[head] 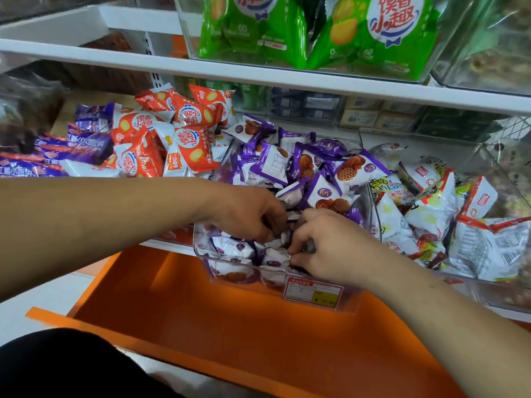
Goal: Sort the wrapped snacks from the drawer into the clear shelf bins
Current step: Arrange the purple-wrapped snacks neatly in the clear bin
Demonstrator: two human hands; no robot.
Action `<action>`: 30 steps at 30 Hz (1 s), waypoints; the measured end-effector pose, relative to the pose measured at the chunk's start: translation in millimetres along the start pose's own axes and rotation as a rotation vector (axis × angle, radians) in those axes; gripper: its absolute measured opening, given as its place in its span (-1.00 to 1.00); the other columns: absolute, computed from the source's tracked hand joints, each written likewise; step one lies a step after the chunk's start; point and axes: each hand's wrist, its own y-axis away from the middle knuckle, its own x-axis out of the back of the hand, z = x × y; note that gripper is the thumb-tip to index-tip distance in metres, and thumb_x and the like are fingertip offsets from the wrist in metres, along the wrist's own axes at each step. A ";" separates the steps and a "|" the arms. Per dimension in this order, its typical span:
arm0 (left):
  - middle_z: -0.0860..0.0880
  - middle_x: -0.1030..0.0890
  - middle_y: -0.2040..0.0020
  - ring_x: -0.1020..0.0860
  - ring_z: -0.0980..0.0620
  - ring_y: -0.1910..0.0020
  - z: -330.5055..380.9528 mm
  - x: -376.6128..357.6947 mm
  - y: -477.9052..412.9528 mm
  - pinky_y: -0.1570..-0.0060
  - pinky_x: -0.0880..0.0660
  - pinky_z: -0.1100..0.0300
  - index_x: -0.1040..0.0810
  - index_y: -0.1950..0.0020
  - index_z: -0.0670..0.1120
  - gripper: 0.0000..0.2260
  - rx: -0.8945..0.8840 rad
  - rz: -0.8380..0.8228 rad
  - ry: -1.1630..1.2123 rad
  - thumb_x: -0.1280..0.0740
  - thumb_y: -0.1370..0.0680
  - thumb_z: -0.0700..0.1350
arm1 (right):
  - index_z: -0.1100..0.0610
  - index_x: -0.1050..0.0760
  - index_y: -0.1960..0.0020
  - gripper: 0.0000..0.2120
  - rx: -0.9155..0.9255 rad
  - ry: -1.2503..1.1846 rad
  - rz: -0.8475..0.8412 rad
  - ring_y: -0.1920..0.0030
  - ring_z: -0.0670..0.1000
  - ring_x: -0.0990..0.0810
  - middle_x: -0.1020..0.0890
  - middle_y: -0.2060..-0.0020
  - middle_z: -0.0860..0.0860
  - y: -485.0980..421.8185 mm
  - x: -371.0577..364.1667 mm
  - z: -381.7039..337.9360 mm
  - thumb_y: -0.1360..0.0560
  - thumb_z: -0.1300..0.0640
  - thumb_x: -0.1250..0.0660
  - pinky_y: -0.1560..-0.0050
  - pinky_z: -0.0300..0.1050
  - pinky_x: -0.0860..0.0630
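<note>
One orange drawer (258, 326) stands pulled out beneath the front edge of the lower shelf (163, 245). Above, the upper shelf (258, 71) carries a clear tub (184, 38) of green packets (373, 35).

On the lower shelf, a clear bin (352, 300) juts over the front edge, above the drawer. It is heaped with purple-and-white snacks (324, 170), piled high toward the back. Just to its right sits a second bin (488, 294) holding white, red and yellow packets (431, 208). To its left, orange-and-white packets (184, 139) are stacked toward the back of the shelf, with blue-purple packets (57, 150) beyond them at the left end.

Both hands reach into the front of the clear bin, close together. The left hand (253, 214) has its fingers curled down into the wrappers; whether it grips one I cannot tell. The right hand (324, 245) pinches a purple-and-white wrapper between thumb and fingertips, against the bin's front wall.

A red and yellow price label (313, 291) is fixed to that front wall.
</note>
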 end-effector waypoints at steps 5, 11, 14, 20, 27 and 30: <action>0.18 -0.66 -0.12 -0.59 0.41 0.03 1.1 -1.0 0.1 0.08 -0.49 0.49 -0.58 -0.32 -0.01 -0.67 -0.070 -0.023 0.093 -0.35 -0.60 -0.29 | -0.15 -0.72 0.01 -0.86 -0.011 0.034 0.033 -0.07 -0.05 -0.37 -0.39 0.12 -0.13 -0.2 -2.6 -4.9 -0.46 -0.14 -0.51 -0.04 0.00 -0.51; 0.05 -0.72 -0.07 -0.65 0.20 -0.03 -4.0 -10.3 -1.1 -0.07 -0.56 0.12 -0.59 -0.15 0.06 -0.51 -0.093 0.005 0.246 -0.19 -0.54 -0.51 | -0.09 -0.68 0.03 -0.87 -0.054 -0.090 0.040 0.07 -0.10 -0.55 -0.61 0.15 -0.20 0.8 6.9 -3.2 -0.43 0.00 -0.55 0.04 -0.11 -0.52; 0.09 -0.71 -0.06 -0.67 0.12 -0.07 -3.6 -4.6 4.4 -0.13 -0.63 -0.05 -0.59 -0.20 0.06 -0.57 -0.094 0.057 0.166 -0.25 -0.56 -0.43 | -0.13 -0.64 -0.16 -0.77 -0.003 -0.070 -0.006 -0.07 -0.05 -0.60 -0.66 -0.02 -0.20 2.1 6.2 -3.3 -0.53 0.07 -0.41 -0.07 -0.04 -0.58; 0.18 -0.68 -0.03 -0.64 0.30 0.07 -3.5 28.4 35.1 0.10 -0.60 0.34 -0.63 -0.24 0.08 -0.68 -0.118 0.204 -0.153 -0.35 -0.58 -0.26 | -0.13 -0.64 -0.23 -0.75 0.123 -0.032 0.034 -0.13 -0.08 -0.56 -0.66 -0.06 -0.19 0.6 -0.7 -4.0 -0.60 -0.13 -0.34 -0.11 0.08 -0.59; 0.22 -0.67 -0.09 -0.59 0.30 0.02 -19.2 25.0 57.1 0.02 -0.55 0.34 -0.65 -0.22 0.13 -0.71 -0.183 0.207 -0.410 -0.48 -0.52 -0.09 | -0.06 -0.68 -0.20 -0.78 0.234 -0.125 0.056 0.08 -0.14 -0.65 -0.73 0.06 -0.11 -1.3 2.1 -16.3 -0.60 0.12 -0.35 -0.01 -0.07 -0.62; 0.23 -0.63 -0.13 -0.55 0.20 -0.08 -24.8 15.8 54.6 -0.05 -0.56 0.17 -0.64 -0.22 0.18 -0.70 -0.160 0.189 -0.559 -0.48 -0.50 0.00 | -0.14 -0.60 -0.29 -0.72 0.174 -0.131 -0.149 0.43 -0.16 -0.47 -0.55 0.37 -0.12 -3.8 4.1 -25.5 -0.67 0.07 -0.23 0.37 -0.27 -0.36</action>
